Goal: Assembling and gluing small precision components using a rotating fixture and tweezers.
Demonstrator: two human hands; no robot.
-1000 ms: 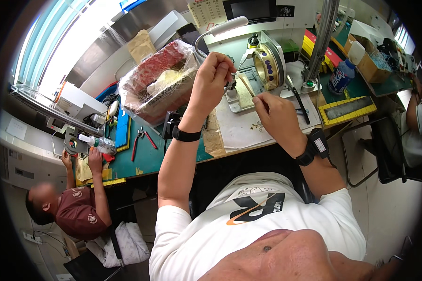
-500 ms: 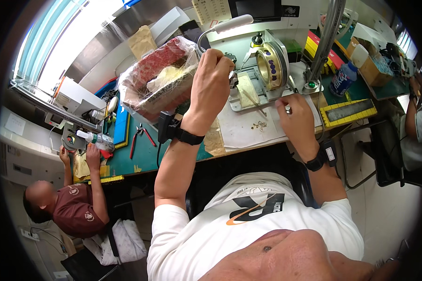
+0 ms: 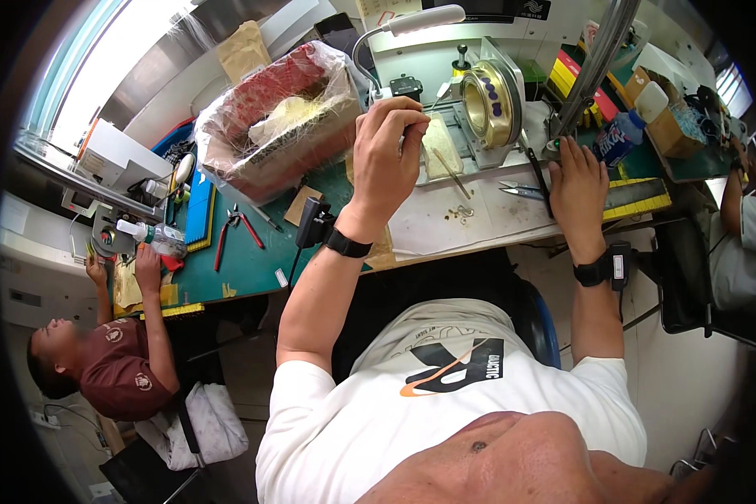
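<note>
My left hand [image 3: 388,155] is raised in front of the bench machine, left of its round brass-coloured drum [image 3: 484,107]. Its thumb and fingertips are pinched together, and anything between them is too small or hidden to make out. My right hand [image 3: 580,186] reaches to the machine's right side, fingers stretched out, tips close to a small green button [image 3: 553,145]. Just left of it lies a slim dark tool [image 3: 538,181], and beside that pointed metal tweezers [image 3: 521,191]. White paper [image 3: 424,225] carries several tiny gold-coloured pieces [image 3: 460,213] near a thin stick [image 3: 452,174].
A plastic-lined box [image 3: 269,164] stands left of my left hand. Red-handled pliers [image 3: 233,228] lie on the green bench mat. A white lamp [image 3: 424,18] arches above. Right are a blue bottle [image 3: 620,137] and yellow-edged tray [image 3: 647,198]. A co-worker [image 3: 113,357] sits left.
My right hand has gone from the paper's right edge rightward to the button, its curled fingers now straightened. My left hand stays raised and pinched, slightly lower. The whole view has shifted a little.
</note>
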